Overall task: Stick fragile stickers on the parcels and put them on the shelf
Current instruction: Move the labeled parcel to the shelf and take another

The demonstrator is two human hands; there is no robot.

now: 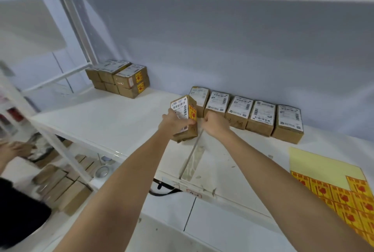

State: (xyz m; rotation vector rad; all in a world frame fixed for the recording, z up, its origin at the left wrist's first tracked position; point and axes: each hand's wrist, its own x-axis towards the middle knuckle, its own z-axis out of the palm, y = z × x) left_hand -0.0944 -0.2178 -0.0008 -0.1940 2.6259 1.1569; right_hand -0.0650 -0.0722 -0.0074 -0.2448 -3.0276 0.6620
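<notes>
The left hand [175, 121] grips a small cardboard parcel [185, 118] around its middle and holds it tilted above the white shelf board [101, 122], with one end up. A yellow fragile sticker [192, 112] is already on its side face, next to the white shipping label, so this parcel looks ready to be put away. It is probably held upright like this so that the person can check the sticker.

The right hand [215, 123] is just beside the parcel, apart from it, with the fingers curled in; it seems to hold nothing, though its palm side is hidden.

Behind the hands, a row of five parcels [245, 113] lies along the back wall, labels up. No yellow sticker shows on them, so they most likely wait for their turn — they are kept close to the sticker sheet [342, 193], which lies flat at the right front edge of the board. The finished parcels [121, 78] are stacked in two layers in the far left corner, with stickers facing out.

Between the held parcel and that stack the board is bare, so the way to the left is open. The front edge of the board is near under the arms, and a white post [60, 150] stands at the left — the parcel should stay over the board on its way.
</notes>
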